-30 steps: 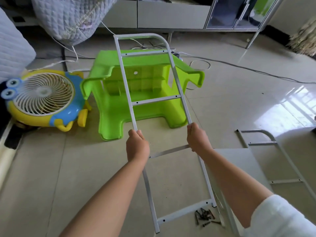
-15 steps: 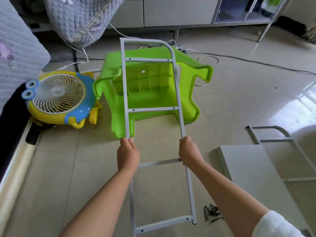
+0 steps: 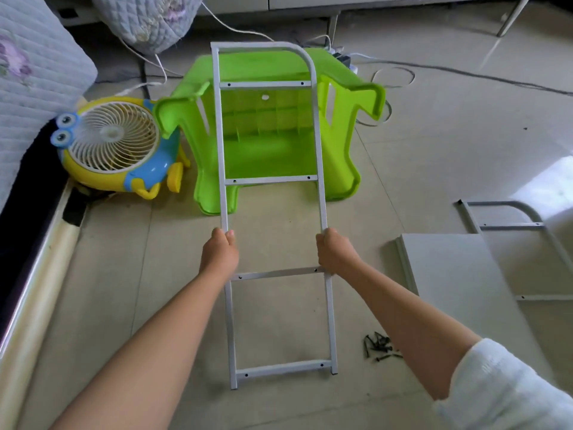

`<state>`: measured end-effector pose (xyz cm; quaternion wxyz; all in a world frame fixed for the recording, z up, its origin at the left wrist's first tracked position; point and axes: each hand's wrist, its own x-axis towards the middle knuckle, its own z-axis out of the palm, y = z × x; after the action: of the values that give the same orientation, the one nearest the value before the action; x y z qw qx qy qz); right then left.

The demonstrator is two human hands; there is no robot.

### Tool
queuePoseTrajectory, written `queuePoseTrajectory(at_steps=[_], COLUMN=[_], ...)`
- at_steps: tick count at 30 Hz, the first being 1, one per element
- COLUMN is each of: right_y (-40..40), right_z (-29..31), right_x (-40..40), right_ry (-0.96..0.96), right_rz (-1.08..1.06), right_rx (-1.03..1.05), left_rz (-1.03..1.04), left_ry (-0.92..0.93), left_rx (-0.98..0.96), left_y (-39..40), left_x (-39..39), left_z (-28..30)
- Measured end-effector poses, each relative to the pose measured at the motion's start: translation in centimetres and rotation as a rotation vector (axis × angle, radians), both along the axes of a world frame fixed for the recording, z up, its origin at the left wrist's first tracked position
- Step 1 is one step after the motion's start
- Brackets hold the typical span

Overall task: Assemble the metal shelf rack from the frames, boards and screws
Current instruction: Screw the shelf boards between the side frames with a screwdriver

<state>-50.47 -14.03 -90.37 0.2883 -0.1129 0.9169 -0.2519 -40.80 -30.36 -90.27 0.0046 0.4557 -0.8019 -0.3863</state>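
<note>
We hold the frame (image 3: pixel 269 178) in both hands: left hand (image 3: pixel 219 254) curled round its left rail, right hand (image 3: pixel 333 253) round the right rail, just above the third crossbar. Its curved top lies over the green stool (image 3: pixel 341 135). To our right on the floor: board (image 3: pixel 459 283), second frame (image 3: pixel 511 225), screws (image 3: pixel 379 347). Fan (image 3: pixel 114 144) at left.

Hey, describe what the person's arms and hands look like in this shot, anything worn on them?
Both hands are bare: no gloves, rings, watch or bracelets show on the left hand or the right hand. The left forearm is uncovered as far as the picture's edge. The right arm has a white, soft-looking textured sleeve pushed up near the elbow, leaving the forearm bare.
</note>
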Motion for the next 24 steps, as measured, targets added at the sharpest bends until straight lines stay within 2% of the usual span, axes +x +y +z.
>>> queuePoseTrajectory(at_steps=[3, 7, 13, 17, 20, 24], right_y=[1.3, 1.6, 2.3, 3.5, 4.9, 8.6], right_z=[-1.0, -1.5, -0.9, -0.8, -0.2, 1.1], right_x=[0.6, 0.0, -0.5, -0.5, -1.0, -2.7], right_ry=[-0.034, -0.072, -0.117, -0.094, -0.062, -0.002], right_rz=[0.023, 0.005, 0.051, 0.101, 0.156, 0.238], right_rx=[-0.001, -0.025, -0.060, -0.060, 0.005, 0.230], left_rz=[-0.042, -0.080, -0.077, -0.313, -0.532, -0.730], left_ry=[-0.043, -0.134, -0.051, 0.074, 0.076, 0.133], left_rx=[0.028, -0.077, -0.249, -0.522, -0.660, -0.744], left_y=[0.2, 1.0, 2.1, 2.7, 3.5, 5.8], left_x=[0.9, 0.8, 1.1, 1.4, 0.9, -0.3], left_z=[-0.8, -0.4, -0.2, -0.6, -0.3, -0.1])
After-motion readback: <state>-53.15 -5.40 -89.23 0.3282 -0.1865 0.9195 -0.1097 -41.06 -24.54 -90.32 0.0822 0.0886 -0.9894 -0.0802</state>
